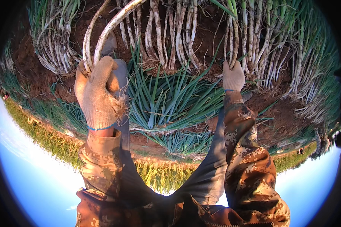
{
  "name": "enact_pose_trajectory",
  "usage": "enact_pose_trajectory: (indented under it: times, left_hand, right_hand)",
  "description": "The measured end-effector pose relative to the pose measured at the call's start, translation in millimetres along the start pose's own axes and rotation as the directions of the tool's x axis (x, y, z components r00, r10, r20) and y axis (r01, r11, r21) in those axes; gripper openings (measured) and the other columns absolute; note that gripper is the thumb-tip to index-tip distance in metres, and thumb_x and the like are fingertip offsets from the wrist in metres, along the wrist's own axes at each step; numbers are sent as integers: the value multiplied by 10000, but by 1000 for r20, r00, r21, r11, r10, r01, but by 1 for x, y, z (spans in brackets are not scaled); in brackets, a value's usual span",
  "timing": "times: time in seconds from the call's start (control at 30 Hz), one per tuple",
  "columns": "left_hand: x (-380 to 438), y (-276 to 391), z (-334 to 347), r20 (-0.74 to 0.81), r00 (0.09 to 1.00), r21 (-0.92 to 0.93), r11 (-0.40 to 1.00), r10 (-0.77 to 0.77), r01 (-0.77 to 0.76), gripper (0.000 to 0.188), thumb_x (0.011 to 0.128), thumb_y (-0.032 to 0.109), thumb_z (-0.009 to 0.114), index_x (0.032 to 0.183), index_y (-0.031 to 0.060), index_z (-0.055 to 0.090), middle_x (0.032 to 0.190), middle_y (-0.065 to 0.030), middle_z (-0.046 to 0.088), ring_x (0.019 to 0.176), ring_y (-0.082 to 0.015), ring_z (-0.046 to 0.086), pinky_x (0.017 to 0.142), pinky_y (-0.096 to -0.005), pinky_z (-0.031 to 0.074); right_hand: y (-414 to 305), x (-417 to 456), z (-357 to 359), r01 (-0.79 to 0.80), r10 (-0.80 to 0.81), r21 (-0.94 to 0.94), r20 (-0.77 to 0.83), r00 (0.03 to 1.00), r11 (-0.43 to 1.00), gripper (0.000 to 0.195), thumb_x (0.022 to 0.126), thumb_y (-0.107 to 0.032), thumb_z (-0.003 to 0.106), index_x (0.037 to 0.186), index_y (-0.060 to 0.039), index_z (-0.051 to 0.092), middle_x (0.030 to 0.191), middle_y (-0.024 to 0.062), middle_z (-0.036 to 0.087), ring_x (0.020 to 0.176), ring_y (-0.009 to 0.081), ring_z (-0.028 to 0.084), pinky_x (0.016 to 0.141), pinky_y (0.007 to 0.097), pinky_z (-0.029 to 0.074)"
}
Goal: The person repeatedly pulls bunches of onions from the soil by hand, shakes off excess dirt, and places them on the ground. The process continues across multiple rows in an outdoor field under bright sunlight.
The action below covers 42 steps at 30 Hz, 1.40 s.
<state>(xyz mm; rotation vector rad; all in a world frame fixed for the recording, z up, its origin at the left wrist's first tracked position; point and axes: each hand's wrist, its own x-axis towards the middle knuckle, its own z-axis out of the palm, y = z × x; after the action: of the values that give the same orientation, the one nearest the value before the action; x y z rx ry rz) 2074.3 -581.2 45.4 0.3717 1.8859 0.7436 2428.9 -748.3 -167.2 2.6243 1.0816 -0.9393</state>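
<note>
My left hand point(98, 90), in a cream knitted glove with a blue cuff edge, grips the root ends of a few long white scallion stalks point(109, 29) that arch up past the top of the view. My right hand point(233, 76), in a matching glove, is closed around the lower stems of a few thinner scallions point(232, 37). Between the hands a row of pulled scallions point(173, 34) lies with roots towards me. Nearer my legs spreads a heap of green scallion leaves point(173, 99). My fingertips are partly hidden.
More scallions point(55, 42) lie at the left, and a dense row point(275, 51) runs along the right. Reddish-brown soil point(281, 113) shows between the rows. My legs stand apart over the leaves. Behind me are further leaf heaps point(184, 142) and a strip of yellow-green plants point(162, 173).
</note>
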Motion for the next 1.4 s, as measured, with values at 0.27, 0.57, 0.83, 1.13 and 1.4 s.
enact_pose_trajectory:
  times: [0.27, 0.57, 0.83, 1.13, 1.4]
  left_hand:
    - [-1, 0, 6, 49, 996, 40, 996, -76, 74, 191, 1013, 153, 866, 1054, 67, 700, 782, 26, 609, 609, -72, 468, 570, -279, 347]
    - [0, -3, -3, 70, 984, 130, 980, -163, 153, 264, 995, 217, 916, 1100, 68, 725, 852, 23, 668, 660, -71, 514, 602, -283, 388]
    - [-3, -5, 1, 102, 987, 73, 990, -126, 118, 259, 988, 172, 894, 1129, 59, 708, 881, 7, 694, 652, -91, 552, 597, -290, 414]
    - [3, -1, -6, 140, 981, -3, 991, -134, 136, 262, 1015, 171, 879, 1152, 37, 701, 914, -28, 711, 661, -81, 523, 600, -291, 400]
    - [4, -3, -9, 168, 975, -46, 987, -147, 157, 286, 1037, 198, 873, 1174, 33, 683, 953, -44, 712, 667, -81, 527, 592, -293, 405]
  right_hand:
    - [-70, -42, 56, 281, -286, 95, 38, 958, 955, 608, 941, -312, 915, 1446, -33, 725, 1373, 184, 786, 1299, 392, 745, 1112, 511, 603]
    - [-71, -2, 59, 152, -222, 191, 434, 873, 970, 408, 936, -331, 884, 1213, -48, 785, 1061, 219, 840, 1051, 408, 819, 967, 510, 644]
    - [-31, 16, 17, -25, -72, 418, 214, 974, 908, 493, 987, -314, 934, 1318, 26, 799, 1202, 96, 863, 1020, 186, 782, 937, 375, 609]
    - [-39, 1, 29, -160, 94, 363, 193, 977, 918, 561, 920, -356, 923, 1358, -25, 808, 1195, 140, 875, 1087, 280, 830, 1029, 416, 622]
    - [-100, -67, 36, 283, -330, 369, 69, 941, 885, 285, 1089, -228, 780, 1294, -34, 813, 1206, 146, 826, 1057, 270, 821, 968, 400, 648]
